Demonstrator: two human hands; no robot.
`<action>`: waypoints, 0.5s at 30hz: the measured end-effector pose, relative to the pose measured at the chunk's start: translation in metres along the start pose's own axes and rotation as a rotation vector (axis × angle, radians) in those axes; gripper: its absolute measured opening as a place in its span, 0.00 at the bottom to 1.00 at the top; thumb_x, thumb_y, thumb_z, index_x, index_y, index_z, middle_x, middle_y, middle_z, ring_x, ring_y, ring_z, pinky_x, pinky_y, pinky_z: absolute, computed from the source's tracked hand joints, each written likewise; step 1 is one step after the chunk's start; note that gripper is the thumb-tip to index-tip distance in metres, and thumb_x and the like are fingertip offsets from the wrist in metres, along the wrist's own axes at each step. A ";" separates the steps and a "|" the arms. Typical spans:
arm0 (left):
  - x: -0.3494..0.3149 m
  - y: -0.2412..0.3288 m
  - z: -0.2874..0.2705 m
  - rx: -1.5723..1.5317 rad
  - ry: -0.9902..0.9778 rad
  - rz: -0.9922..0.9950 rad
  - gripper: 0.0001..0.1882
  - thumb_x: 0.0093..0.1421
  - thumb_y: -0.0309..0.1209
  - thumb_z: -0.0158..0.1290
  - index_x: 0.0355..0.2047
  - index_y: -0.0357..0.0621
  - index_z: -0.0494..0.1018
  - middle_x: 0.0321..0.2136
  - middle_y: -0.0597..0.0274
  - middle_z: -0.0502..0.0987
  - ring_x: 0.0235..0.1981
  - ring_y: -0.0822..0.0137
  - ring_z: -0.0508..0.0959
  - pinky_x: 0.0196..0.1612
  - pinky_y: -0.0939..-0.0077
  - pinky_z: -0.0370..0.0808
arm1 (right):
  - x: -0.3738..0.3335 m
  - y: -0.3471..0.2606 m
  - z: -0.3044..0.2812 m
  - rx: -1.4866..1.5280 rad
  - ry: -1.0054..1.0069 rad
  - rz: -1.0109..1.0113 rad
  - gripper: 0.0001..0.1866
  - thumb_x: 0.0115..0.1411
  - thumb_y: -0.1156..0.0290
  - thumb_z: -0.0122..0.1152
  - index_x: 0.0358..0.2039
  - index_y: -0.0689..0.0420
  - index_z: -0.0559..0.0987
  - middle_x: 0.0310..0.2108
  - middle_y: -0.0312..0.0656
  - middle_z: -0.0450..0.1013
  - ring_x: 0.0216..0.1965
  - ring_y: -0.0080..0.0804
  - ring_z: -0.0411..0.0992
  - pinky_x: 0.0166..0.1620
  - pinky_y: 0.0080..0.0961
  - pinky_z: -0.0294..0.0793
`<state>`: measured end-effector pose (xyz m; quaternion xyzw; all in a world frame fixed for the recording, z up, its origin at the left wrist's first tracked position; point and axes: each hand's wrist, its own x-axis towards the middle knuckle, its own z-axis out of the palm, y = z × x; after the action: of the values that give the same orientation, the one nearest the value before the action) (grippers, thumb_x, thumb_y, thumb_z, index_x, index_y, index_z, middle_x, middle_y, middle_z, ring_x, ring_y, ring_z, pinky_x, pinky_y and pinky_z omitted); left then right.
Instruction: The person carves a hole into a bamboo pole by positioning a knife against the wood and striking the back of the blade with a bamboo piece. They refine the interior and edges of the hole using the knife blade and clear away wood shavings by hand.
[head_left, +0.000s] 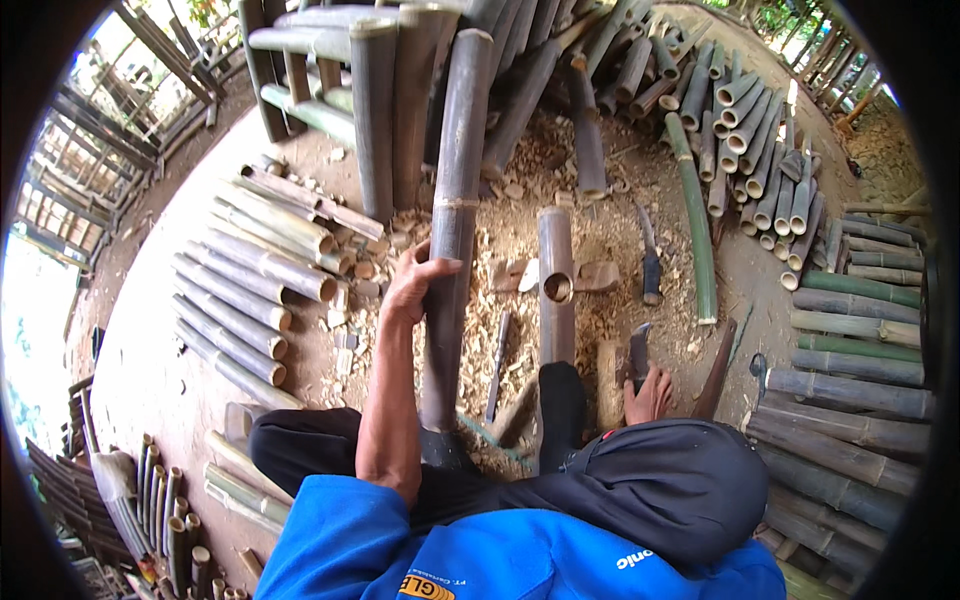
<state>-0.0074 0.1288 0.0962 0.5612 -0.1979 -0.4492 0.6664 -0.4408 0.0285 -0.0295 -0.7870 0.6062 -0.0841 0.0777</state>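
Observation:
My left hand [412, 284] is wrapped round a long dark bamboo pole [452, 210], which stands tilted slightly, its lower end by my left leg. My right hand [650, 394] is low on the ground by my right knee, its fingers closed about the lower end of a short knife [639, 350] with a hooked tip. Between my hands lies a bamboo section [556, 240] with a round hole cut in its side, over a short wooden crosspiece [598, 277]. My dark-covered foot [561, 395] touches its near end. A chisel-like metal tool [497, 366] lies on the shavings.
A dark-handled long knife [651, 270] and a green bamboo pole [693, 220] lie to the right. Cut bamboo [230, 330] is laid out at left, with stacks [850, 385] at right and a pile [760, 150] at far right. A bamboo bench [310, 70] stands ahead.

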 end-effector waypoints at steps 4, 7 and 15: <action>0.007 0.046 0.071 -0.034 -0.095 0.217 0.35 0.43 0.37 0.70 0.49 0.36 0.69 0.36 0.59 0.77 0.34 0.67 0.78 0.40 0.71 0.77 | -0.017 -0.018 -0.023 0.558 -0.036 -0.238 0.30 0.63 0.67 0.62 0.63 0.57 0.63 0.53 0.47 0.64 0.53 0.45 0.68 0.58 0.38 0.65; 0.021 0.056 0.134 0.023 -0.073 0.319 0.22 0.46 0.29 0.68 0.41 0.37 0.73 0.32 0.60 0.79 0.32 0.68 0.79 0.39 0.71 0.77 | 0.006 -0.069 -0.040 1.157 -0.480 -0.312 0.31 0.65 0.67 0.63 0.65 0.56 0.61 0.54 0.43 0.65 0.57 0.36 0.66 0.58 0.32 0.66; 0.002 0.136 0.222 -0.111 -0.221 0.704 0.40 0.45 0.33 0.71 0.52 0.28 0.62 0.36 0.48 0.78 0.32 0.63 0.81 0.35 0.67 0.82 | 0.106 -0.137 -0.076 0.968 -0.315 -0.573 0.43 0.48 0.64 0.75 0.60 0.64 0.63 0.51 0.55 0.72 0.52 0.46 0.73 0.58 0.38 0.72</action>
<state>-0.1257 -0.0043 0.2865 0.3698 -0.4247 -0.2607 0.7842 -0.3023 -0.0408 0.0797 -0.7975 0.2426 -0.2512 0.4919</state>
